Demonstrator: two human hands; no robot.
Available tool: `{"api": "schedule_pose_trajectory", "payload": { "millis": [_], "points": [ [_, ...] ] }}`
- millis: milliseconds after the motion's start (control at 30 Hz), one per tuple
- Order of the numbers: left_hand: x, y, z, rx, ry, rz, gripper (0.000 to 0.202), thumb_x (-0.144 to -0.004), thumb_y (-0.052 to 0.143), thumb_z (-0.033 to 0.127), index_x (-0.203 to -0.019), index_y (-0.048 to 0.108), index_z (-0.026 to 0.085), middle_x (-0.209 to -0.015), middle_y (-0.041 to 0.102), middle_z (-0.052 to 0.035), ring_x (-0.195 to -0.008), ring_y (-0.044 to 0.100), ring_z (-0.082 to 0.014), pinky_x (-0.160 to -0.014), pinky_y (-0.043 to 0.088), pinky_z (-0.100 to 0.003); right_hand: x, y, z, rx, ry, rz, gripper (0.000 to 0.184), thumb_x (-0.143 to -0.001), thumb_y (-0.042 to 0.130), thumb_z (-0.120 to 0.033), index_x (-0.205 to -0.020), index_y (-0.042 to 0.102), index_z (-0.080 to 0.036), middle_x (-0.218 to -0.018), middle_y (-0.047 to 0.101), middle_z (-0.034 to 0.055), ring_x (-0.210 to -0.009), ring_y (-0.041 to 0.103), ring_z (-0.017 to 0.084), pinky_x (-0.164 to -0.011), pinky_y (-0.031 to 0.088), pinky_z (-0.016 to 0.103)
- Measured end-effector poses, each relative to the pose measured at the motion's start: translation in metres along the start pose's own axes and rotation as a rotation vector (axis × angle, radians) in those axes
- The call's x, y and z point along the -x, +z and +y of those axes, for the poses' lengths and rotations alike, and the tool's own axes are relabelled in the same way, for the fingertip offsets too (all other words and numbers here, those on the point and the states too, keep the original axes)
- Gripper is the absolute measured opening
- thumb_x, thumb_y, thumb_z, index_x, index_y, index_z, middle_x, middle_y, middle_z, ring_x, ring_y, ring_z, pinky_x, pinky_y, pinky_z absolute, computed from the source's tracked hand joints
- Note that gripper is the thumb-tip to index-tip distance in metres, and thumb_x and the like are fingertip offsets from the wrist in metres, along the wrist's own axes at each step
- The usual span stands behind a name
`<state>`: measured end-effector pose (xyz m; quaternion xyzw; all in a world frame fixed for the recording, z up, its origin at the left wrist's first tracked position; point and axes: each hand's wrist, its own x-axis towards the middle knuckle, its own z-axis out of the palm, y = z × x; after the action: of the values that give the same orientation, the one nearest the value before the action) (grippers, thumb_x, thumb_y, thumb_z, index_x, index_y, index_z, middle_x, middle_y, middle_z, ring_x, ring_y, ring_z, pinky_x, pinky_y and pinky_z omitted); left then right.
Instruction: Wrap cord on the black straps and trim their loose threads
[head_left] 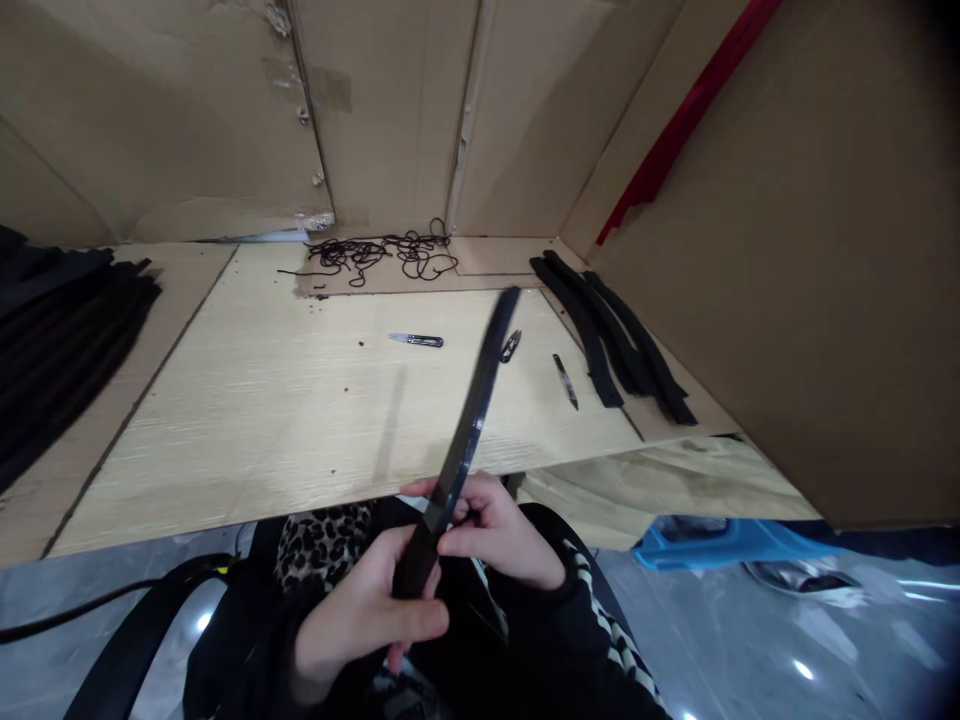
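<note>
A long, slightly curved black strip rises from my hands over the front edge of the table, its far end tilted up and to the right. My left hand is wrapped round its lower end, thumb on top. Just above, my right hand pinches the strip's side between thumb and fingers. What the strip is made of I cannot tell; part of it shines. Beyond it on the table lie thread snips, a second small pair of snips and a slim pointed tool.
Several black strips lie at the right, and a large pile of dark strips at the left. Tangled black cord rests at the back. Cardboard walls enclose the table. Below right is a blue plastic object.
</note>
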<state>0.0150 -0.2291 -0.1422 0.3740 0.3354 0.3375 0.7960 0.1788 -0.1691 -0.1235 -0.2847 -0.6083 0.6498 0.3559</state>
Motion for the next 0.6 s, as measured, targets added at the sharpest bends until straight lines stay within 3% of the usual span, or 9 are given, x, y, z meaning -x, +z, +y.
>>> {"api": "schedule_pose_trajectory", "payload": {
  "millis": [67, 133, 267, 333, 367, 433, 533, 567, 600],
  "points": [
    [-0.005, -0.003, -0.004, 0.087, -0.006, -0.155, 0.057, -0.06, 0.074, 0.067, -0.07, 0.045, 0.018, -0.042, 0.046, 0.0092, -0.026, 0.031, -0.0026, -0.037, 0.026, -0.019, -0.002, 0.004, 0.001, -0.026, -0.052, 0.062, 0.04, -0.068, 0.077, -0.049, -0.083, 0.07, -0.013, -0.053, 0.03, -0.0075, -0.049, 0.025, 0.006, -0.044, 0.02, 0.022],
    [-0.011, -0.001, -0.006, 0.094, 0.002, -0.145, 0.052, -0.072, 0.063, 0.067, -0.072, 0.046, 0.018, -0.042, 0.049, 0.0078, -0.025, 0.032, -0.0034, -0.038, 0.027, -0.02, -0.005, 0.009, 0.004, -0.064, -0.07, 0.214, 0.036, -0.069, 0.076, -0.048, -0.072, 0.063, -0.015, -0.052, 0.035, -0.0068, -0.047, 0.028, 0.006, -0.042, 0.023, 0.02],
    [-0.02, 0.009, -0.006, -0.173, 0.181, 0.418, 0.036, -0.085, 0.058, 0.053, -0.082, 0.052, 0.018, -0.062, 0.057, 0.0045, -0.047, 0.052, -0.0071, -0.049, 0.04, -0.019, -0.005, 0.016, 0.007, 0.063, -0.065, 0.487, 0.029, -0.078, 0.069, -0.039, -0.067, 0.055, -0.016, -0.052, 0.038, -0.0059, -0.046, 0.034, 0.006, -0.042, 0.029, 0.019],
    [-0.019, 0.01, -0.006, -0.223, 0.182, 0.557, 0.044, -0.084, 0.055, 0.06, -0.075, 0.053, 0.017, -0.056, 0.054, 0.0042, -0.044, 0.049, -0.0077, -0.046, 0.037, -0.019, -0.004, 0.014, 0.005, 0.174, -0.084, 0.501, 0.022, -0.078, 0.069, -0.037, -0.075, 0.063, -0.016, -0.054, 0.042, -0.0048, -0.048, 0.036, 0.007, -0.043, 0.03, 0.02],
    [-0.018, 0.009, -0.007, -0.161, 0.123, 0.502, 0.048, -0.083, 0.051, 0.064, -0.071, 0.053, 0.017, -0.049, 0.05, 0.005, -0.038, 0.044, -0.0069, -0.041, 0.031, -0.019, -0.004, 0.011, 0.003, 0.189, -0.097, 0.476, 0.023, -0.077, 0.07, -0.037, -0.085, 0.066, -0.016, -0.055, 0.043, -0.0046, -0.048, 0.036, 0.008, -0.043, 0.029, 0.02],
    [-0.015, 0.005, -0.008, 0.077, -0.082, 0.189, 0.052, -0.084, 0.045, 0.066, -0.065, 0.049, 0.018, -0.037, 0.039, 0.0081, -0.027, 0.029, -0.0046, -0.038, 0.021, -0.02, -0.005, 0.006, -0.002, 0.134, -0.12, 0.385, 0.037, -0.074, 0.073, -0.041, -0.1, 0.068, -0.016, -0.055, 0.044, -0.0047, -0.047, 0.034, 0.008, -0.041, 0.027, 0.02],
    [-0.013, 0.001, -0.009, 0.348, -0.331, -0.35, 0.052, -0.086, 0.038, 0.065, -0.06, 0.044, 0.019, -0.031, 0.031, 0.0101, -0.022, 0.02, -0.0034, -0.04, 0.024, -0.021, -0.012, 0.001, -0.009, 0.028, -0.139, 0.266, 0.032, -0.069, 0.075, -0.046, -0.078, 0.069, -0.016, -0.055, 0.047, -0.0026, -0.048, 0.036, 0.008, -0.042, 0.028, 0.021],
    [-0.012, 0.001, -0.01, 0.341, -0.344, -0.384, 0.055, -0.086, 0.034, 0.067, -0.062, 0.046, 0.019, -0.032, 0.035, 0.0086, -0.022, 0.021, -0.004, -0.039, 0.024, -0.022, -0.014, 0.002, -0.011, 0.032, -0.14, 0.278, 0.031, -0.069, 0.075, -0.045, -0.068, 0.065, -0.016, -0.055, 0.048, -0.0019, -0.048, 0.037, 0.009, -0.042, 0.029, 0.021],
    [-0.012, 0.002, -0.01, 0.279, -0.303, -0.312, 0.058, -0.086, 0.03, 0.069, -0.065, 0.049, 0.018, -0.035, 0.041, 0.0065, -0.023, 0.025, -0.0049, -0.039, 0.024, -0.022, -0.016, 0.003, -0.012, 0.054, -0.138, 0.318, 0.032, -0.069, 0.075, -0.042, -0.06, 0.059, -0.016, -0.055, 0.048, -0.0018, -0.049, 0.038, 0.009, -0.043, 0.03, 0.022]
  ]
}}
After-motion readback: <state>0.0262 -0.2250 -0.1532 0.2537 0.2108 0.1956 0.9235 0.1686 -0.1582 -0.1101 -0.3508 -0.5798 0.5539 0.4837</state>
